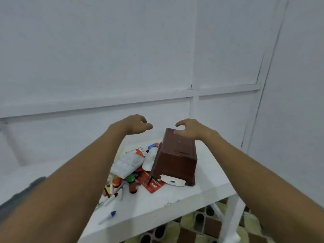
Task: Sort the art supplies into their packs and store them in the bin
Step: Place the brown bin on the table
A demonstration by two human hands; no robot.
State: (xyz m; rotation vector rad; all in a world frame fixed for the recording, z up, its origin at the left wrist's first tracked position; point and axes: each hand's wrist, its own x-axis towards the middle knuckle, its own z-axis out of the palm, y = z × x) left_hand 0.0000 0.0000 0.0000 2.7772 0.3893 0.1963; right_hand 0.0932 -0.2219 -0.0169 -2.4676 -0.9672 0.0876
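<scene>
A brown bin (175,155) lies overturned, bottom up, on the white desk (206,174), tilted over a heap of art supplies. The right hand (189,128) hovers at its far end, fingers loosely curled, thumb near or touching the base. The left hand (136,124) hangs beside it, relaxed and holding nothing. Markers (112,193), a red pack (153,185) and a white pack (127,165) carry print too blurred to read

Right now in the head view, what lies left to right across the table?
Blue-capped marker → pile of loose markers → white pack → red pack → overturned brown bin.
</scene>
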